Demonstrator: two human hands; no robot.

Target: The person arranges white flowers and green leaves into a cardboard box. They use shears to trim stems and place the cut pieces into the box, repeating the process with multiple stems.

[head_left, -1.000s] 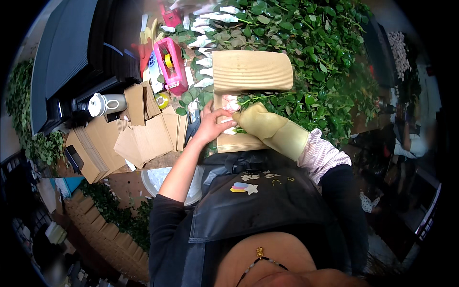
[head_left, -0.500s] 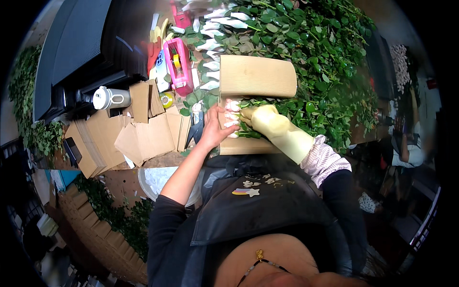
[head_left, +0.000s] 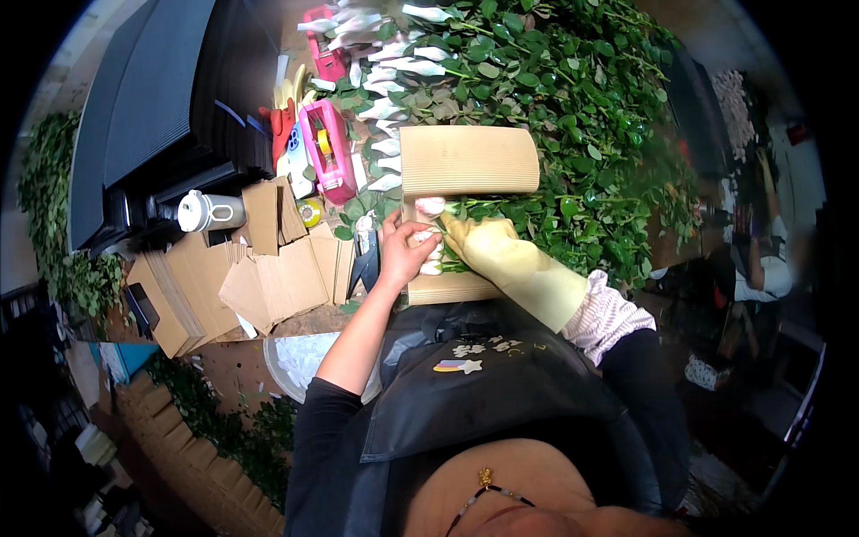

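Pale pink roses (head_left: 430, 206) lie in a column on a curved sheet of corrugated cardboard (head_left: 470, 159), their green stems pointing right. My bare left hand (head_left: 404, 252) is at the heads' left side, its thumb and fingertips closed on a rose head in the middle of the column. My right hand (head_left: 488, 251), in a pale yellow rubber glove, comes in from the right with its fingers closed around stems just behind the heads. The gloved fingers partly hide those stems. The cardboard's near flap (head_left: 452, 288) lies below both hands.
Leafy rose stems (head_left: 582, 134) heap up at the right, with white-sleeved heads (head_left: 385, 109) along their left side. A pink tape dispenser (head_left: 327, 152), a white mug (head_left: 211, 211), brown cardboard pieces (head_left: 273, 277) and stacked black corrugated sheets (head_left: 161, 98) occupy the left.
My left hand has gone from lying spread along the rose heads to pinching one head. The gloved fingers have shifted slightly left beside it. The top rose now sits apart from the others.
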